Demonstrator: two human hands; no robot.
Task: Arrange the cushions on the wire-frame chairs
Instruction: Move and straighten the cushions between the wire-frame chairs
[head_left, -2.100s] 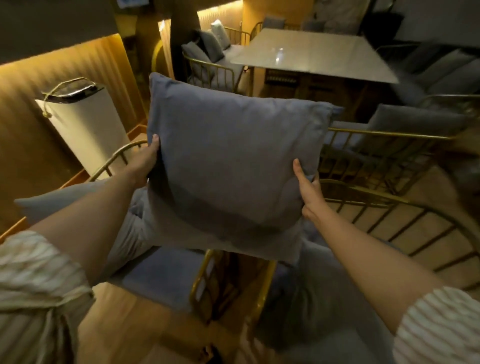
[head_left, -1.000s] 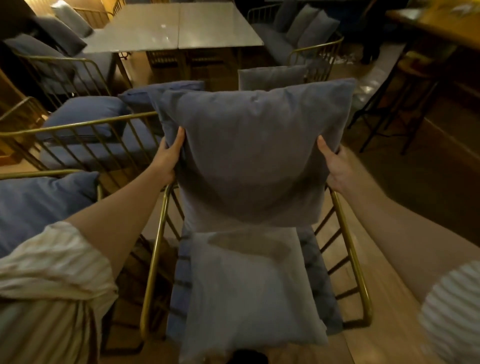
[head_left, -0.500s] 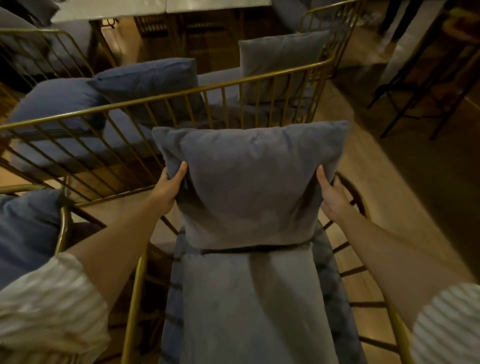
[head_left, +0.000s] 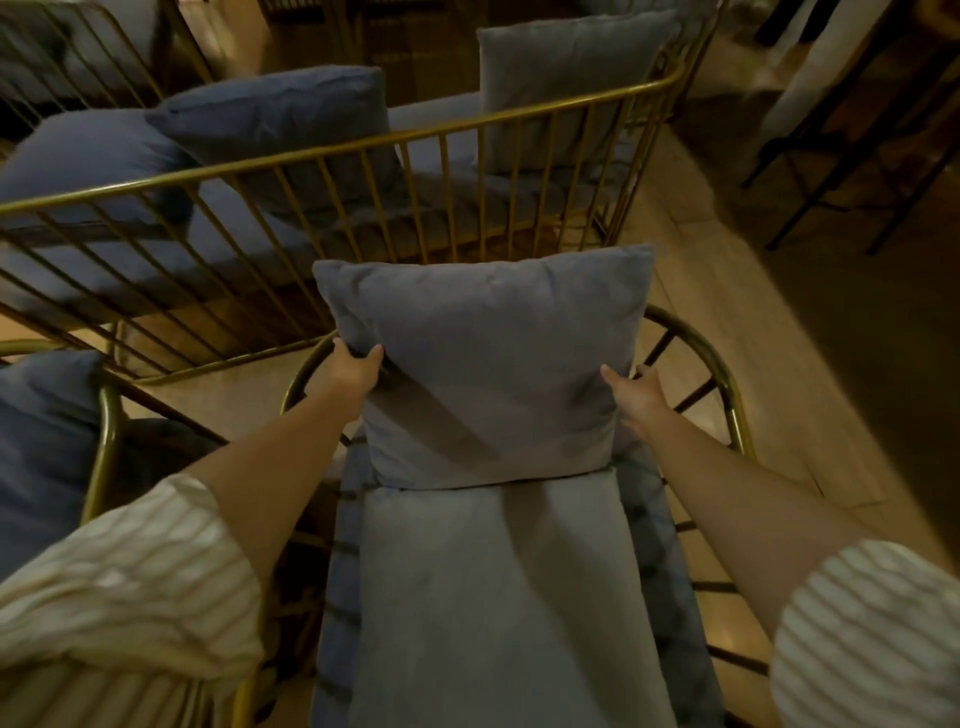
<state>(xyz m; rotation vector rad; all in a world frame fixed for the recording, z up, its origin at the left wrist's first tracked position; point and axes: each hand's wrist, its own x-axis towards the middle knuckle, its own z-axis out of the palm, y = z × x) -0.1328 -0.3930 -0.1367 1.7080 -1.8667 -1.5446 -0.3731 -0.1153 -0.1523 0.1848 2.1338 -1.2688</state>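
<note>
A grey square back cushion (head_left: 493, 364) stands upright against the back of a gold wire-frame chair (head_left: 727, 384) just in front of me. Its lower edge rests on the grey seat cushion (head_left: 498, 597) of that chair. My left hand (head_left: 353, 369) grips the cushion's left edge, fingers curled over the fabric. On the opposite edge, my right hand (head_left: 636, 397) presses with the thumb in front and the fingers behind. Both striped sleeves fill the lower corners.
Behind the chair runs a gold wire-frame bench (head_left: 332, 150) with blue cushions (head_left: 280, 119) and a grey cushion (head_left: 566, 78). Another chair with a blue cushion (head_left: 41, 447) stands at the left. Dark stool legs (head_left: 852, 171) stand on the wooden floor at the right.
The cushion has gone down from chest height onto the chair's seat and back against its backrest. My view tilted downward and both hands stayed on the cushion's sides.
</note>
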